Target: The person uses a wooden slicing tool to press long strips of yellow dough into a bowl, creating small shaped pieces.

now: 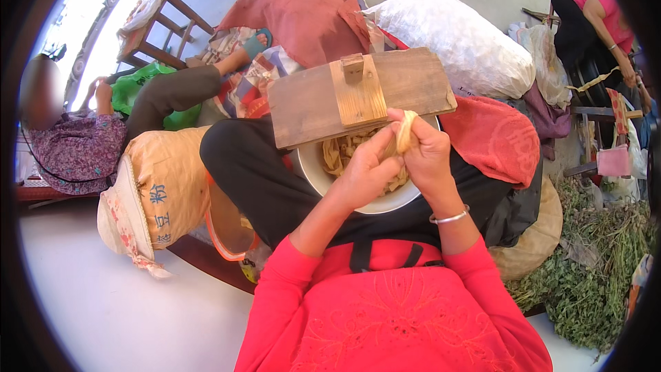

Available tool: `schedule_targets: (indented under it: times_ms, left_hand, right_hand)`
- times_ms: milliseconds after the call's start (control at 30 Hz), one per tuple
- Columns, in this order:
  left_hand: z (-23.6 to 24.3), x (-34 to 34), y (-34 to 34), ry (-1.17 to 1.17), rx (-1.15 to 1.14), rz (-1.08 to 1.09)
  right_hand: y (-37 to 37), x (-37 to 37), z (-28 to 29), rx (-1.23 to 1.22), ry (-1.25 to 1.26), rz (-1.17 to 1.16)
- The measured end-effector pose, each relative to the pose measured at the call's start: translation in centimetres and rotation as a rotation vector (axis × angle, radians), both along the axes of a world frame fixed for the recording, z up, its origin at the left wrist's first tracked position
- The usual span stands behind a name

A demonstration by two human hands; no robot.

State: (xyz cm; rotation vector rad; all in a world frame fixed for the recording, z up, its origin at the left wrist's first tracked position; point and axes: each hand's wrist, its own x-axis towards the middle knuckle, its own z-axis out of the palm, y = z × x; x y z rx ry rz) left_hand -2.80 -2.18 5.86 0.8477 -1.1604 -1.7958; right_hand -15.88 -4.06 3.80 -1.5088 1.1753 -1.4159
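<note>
Both hands work close together over a white bowl (311, 171) in my lap. A pale yellow, soft-looking strip (406, 131), folded into a loop, stands up from the fingers of my right hand (428, 158), which is closed on it. My left hand (372, 171) is closed too, its fingertips pinched against the strip's lower part. More pale yellow strips (334, 158) lie in the bowl, partly hidden by my hands. A wooden board (303, 107) with a lighter crosspiece (359, 93) and a small block rests just beyond, covering the bowl's far side.
A red cloth (492, 138) drapes over my right leg. At left are a tan sack (172, 179) and an orange-rimmed bucket (231, 224). A white sack (451, 41) lies ahead, dried greenery (585, 262) at right. One person (76, 124) sits left, another (599, 21) far right.
</note>
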Motion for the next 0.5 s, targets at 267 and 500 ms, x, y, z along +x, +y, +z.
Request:
schedule_targets:
  times_ms: [267,500]
  left_hand:
    - [-4.0,0.2,-0.3,0.02,0.233,0.015]
    - [-4.5,0.7,0.4,-0.858,-0.83,0.324]
  right_hand:
    - [-0.4,-1.2,-0.8,-0.251,0.601,-0.143]
    - [1.0,-2.5,-5.7,0.442,-0.097,0.318]
